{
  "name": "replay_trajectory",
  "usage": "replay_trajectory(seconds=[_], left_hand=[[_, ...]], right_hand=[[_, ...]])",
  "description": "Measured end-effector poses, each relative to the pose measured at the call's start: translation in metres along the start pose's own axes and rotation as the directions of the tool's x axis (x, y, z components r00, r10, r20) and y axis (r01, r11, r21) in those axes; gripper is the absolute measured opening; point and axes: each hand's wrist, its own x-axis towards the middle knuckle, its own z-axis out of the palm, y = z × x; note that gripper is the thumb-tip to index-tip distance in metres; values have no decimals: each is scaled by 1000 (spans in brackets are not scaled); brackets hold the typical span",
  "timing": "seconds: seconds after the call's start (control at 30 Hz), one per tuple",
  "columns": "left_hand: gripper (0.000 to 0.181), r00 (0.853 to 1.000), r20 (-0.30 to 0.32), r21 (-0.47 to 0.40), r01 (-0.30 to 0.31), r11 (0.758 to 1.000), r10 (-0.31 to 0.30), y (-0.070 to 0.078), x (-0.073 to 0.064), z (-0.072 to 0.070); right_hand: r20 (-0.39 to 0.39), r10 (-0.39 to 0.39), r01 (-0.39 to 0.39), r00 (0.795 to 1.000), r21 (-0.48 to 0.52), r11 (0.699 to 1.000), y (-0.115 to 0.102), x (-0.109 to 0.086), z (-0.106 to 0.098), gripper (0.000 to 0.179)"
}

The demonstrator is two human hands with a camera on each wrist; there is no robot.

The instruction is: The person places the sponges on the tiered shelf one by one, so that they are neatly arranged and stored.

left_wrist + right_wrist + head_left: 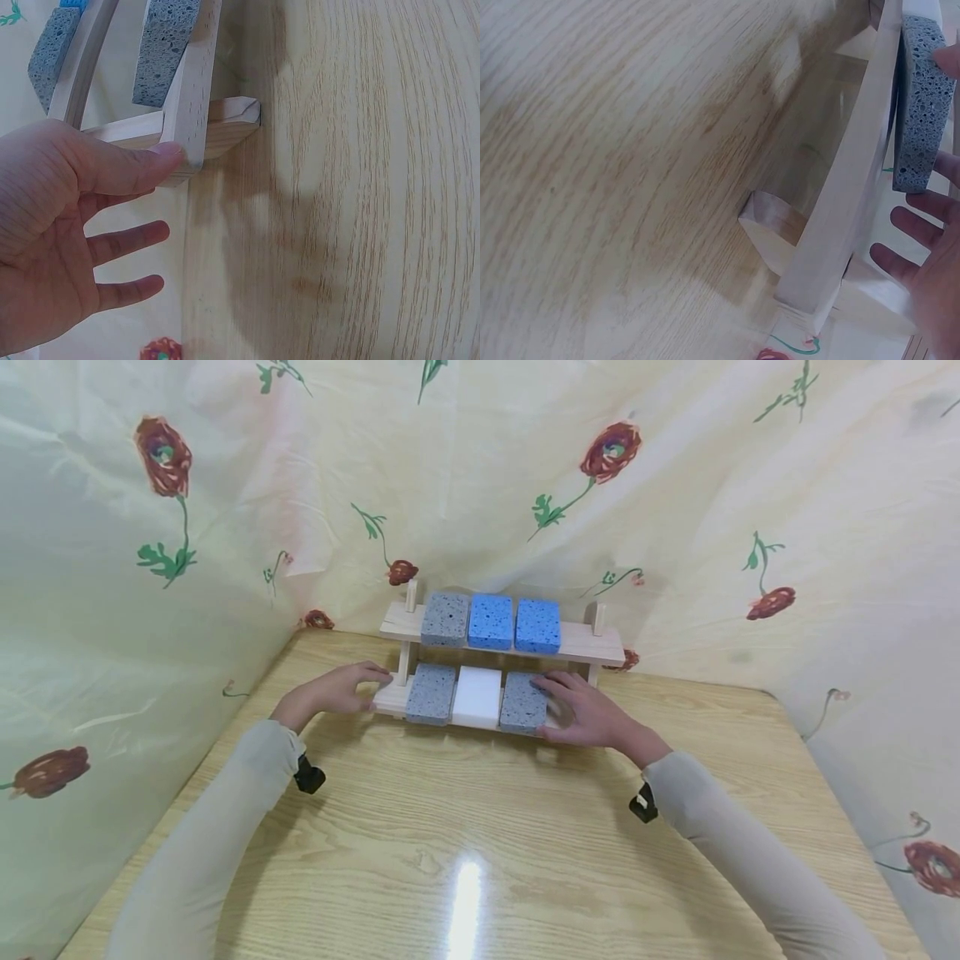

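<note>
A two-tier wooden shelf (393,697) stands at the back of the table. On its lower tier lie a grey sponge (431,695), a white sponge (477,697) and another grey sponge (522,706) at the right. My left hand (341,689) holds the lower board's left end; in the left wrist view the thumb presses its edge, with the index finger partly hidden behind it. My right hand (585,710) grips the right grey sponge between thumb and fingers at its outer side. The upper tier carries a grey sponge (445,618) and two blue sponges (491,621).
The wood-grain table (375,835) spreads in front of the shelf. A flower-printed curtain (480,468) hangs close behind it and along both sides. Small upright wooden pegs (598,618) stand near the upper board's ends.
</note>
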Motion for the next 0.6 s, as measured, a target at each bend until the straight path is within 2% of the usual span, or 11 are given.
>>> replay_trajectory(seconds=[0.6], left_hand=[[56,1000,2,-4,16,1000,-16,0,0,0]], right_hand=[[22,3,-3,1000,6,1000,-6,2,0,87]])
